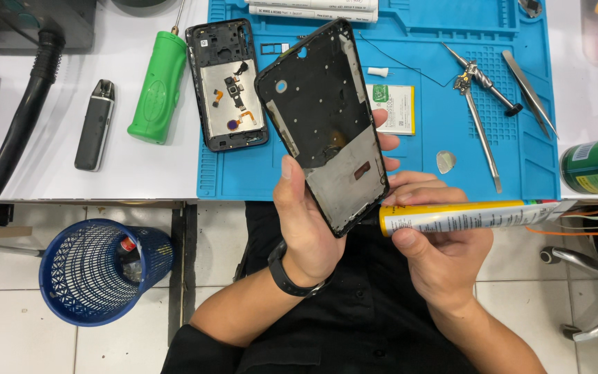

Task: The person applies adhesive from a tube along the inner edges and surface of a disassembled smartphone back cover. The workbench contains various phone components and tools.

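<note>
**Phone frame in left hand, glue tube in right**

Left hand (307, 228), black band on wrist, wrapped around the black phone frame (324, 125), holding it tilted up over the near edge of the blue mat (451, 55). Right hand (441, 242) closed on a yellow-and-white tube (465, 216), lying sideways with its yellow end right at the frame's lower corner. Blue mesh bin (91, 273) on the floor, left. On the mat: second opened phone body (228, 86), battery (392, 107), tweezers (529, 91). Off-mat left: green tool (158, 86), grey pod device (95, 125), black hose (15, 131)
</note>
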